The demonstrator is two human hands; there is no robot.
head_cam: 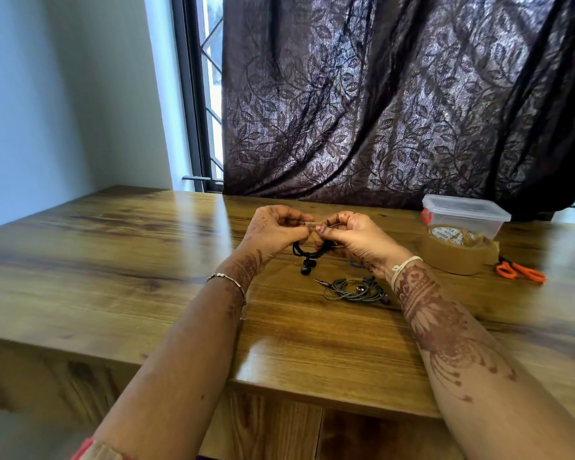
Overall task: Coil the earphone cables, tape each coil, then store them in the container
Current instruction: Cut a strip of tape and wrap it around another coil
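Above the middle of the wooden table, my left hand and my right hand meet around a coiled black earphone cable. Both hands pinch a strip of brown tape stretched between the fingertips, lying over the coil. An earbud dangles below the coil. A second, grey earphone cable lies in a loose bundle on the table, near my right wrist. A roll of brown tape and a clear lidded plastic container stand at the right.
Orange-handled scissors lie to the right of the tape roll. A dark patterned curtain hangs behind the table's far edge, with a window at its left. The table's front edge runs just under my forearms.
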